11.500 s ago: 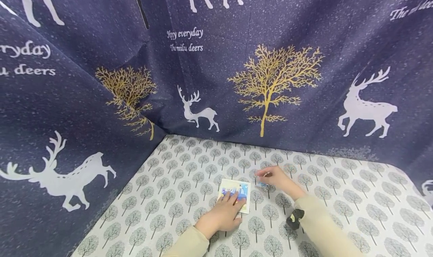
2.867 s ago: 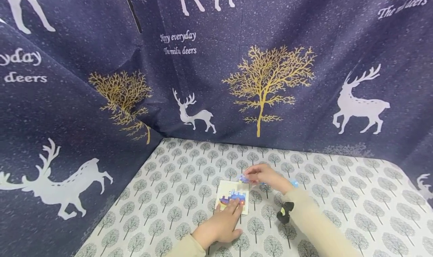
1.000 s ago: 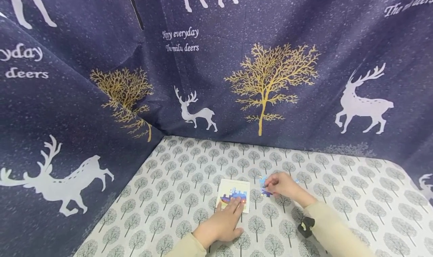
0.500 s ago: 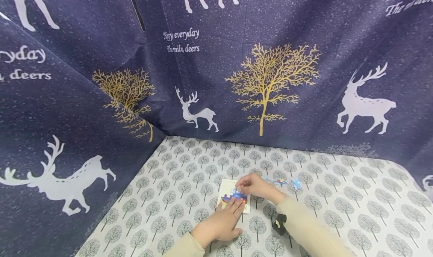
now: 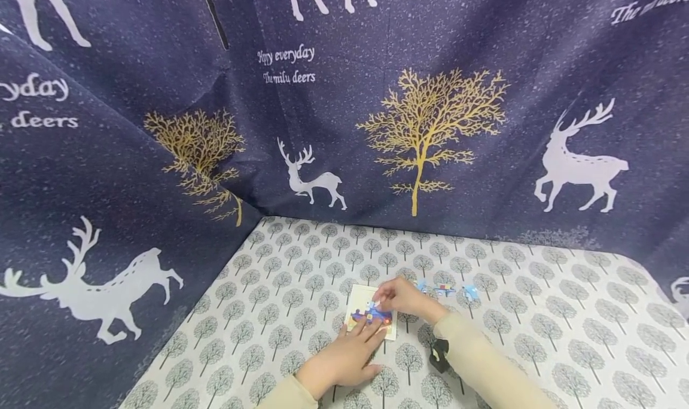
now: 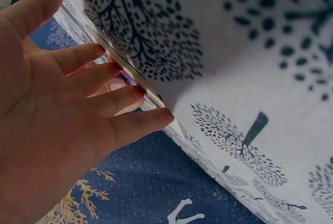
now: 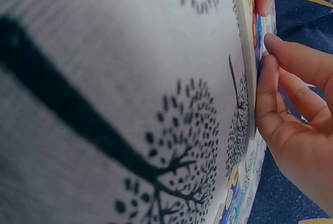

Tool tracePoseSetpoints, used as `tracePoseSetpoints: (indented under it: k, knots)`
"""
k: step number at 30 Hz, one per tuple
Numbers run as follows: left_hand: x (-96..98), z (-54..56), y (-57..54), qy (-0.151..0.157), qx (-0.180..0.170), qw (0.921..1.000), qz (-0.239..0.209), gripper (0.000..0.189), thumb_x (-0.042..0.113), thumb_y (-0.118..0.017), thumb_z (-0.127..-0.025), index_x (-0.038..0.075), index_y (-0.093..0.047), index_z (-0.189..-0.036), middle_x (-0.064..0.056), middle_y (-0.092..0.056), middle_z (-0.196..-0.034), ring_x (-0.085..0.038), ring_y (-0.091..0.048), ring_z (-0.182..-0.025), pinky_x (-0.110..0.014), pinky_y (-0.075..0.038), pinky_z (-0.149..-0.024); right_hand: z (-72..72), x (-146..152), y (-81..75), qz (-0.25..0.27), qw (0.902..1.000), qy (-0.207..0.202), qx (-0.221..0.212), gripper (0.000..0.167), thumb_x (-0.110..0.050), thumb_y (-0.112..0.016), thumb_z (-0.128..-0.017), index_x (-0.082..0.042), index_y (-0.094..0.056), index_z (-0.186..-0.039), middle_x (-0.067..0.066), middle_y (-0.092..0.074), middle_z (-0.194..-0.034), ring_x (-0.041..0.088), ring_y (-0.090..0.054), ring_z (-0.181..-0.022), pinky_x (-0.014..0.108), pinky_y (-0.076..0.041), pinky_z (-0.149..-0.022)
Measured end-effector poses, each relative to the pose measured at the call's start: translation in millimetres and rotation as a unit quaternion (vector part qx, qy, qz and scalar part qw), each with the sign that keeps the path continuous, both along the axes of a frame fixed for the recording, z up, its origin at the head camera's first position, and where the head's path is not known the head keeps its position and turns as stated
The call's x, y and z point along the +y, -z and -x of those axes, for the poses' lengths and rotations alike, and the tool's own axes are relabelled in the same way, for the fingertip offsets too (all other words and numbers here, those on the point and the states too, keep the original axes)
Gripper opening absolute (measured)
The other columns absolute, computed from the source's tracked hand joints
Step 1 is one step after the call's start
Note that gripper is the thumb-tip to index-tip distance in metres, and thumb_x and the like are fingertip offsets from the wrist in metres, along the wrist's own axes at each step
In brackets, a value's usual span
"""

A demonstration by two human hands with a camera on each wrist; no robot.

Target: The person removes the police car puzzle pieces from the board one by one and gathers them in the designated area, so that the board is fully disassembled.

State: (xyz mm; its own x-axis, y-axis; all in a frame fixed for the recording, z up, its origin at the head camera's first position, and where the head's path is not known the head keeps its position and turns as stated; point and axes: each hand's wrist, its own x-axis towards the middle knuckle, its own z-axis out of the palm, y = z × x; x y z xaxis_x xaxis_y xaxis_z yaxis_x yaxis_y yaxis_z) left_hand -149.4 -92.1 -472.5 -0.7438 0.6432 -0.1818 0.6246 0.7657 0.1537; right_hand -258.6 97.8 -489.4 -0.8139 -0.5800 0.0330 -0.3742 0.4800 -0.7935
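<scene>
A small jigsaw puzzle board (image 5: 359,295) with a cream border lies on the table, its picture blue, purple and yellow. My left hand (image 5: 344,358) rests on its lower part, fingers straight and spread; in the left wrist view those fingertips (image 6: 138,91) lie along the board's edge. At the board's upper right, my right hand (image 5: 401,295) pinches a blue-purple jigsaw piece (image 5: 370,316) with a yellow spot, close over the picture. The right wrist view shows the right thumb and forefinger (image 7: 270,73) together at the board, hiding most of the piece.
Several loose jigsaw pieces (image 5: 445,290) lie right of the board, including a light blue one (image 5: 470,292). The tablecloth (image 5: 280,337) is white with printed trees. A dark blue deer-patterned curtain (image 5: 344,98) hangs behind and at the left.
My right hand has moved left from the loose pieces to the board, bringing a jigsaw piece. The left hand stays on the board, its fingers slightly lower.
</scene>
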Motion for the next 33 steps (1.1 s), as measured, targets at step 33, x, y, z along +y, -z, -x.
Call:
tracePoseSetpoints:
  k: [33]
  knots:
    - [-0.2,-1.5,1.6,-0.007,-0.011,0.9999,-0.005,0.067,0.043,-0.058,-0.092,0.016,-0.036,-0.149,-0.006,-0.025,-0.157,-0.034,-0.028,-0.141,-0.062,-0.035,-0.103,0.9,-3.7,2.2,0.049,0.9966,0.018,-0.065,0.018,-0.003,-0.071,-0.08,-0.004,-0.062,-0.096,0.004,-0.065,-0.085,0.015,-0.059,-0.079,0.033,-0.05,-0.076]
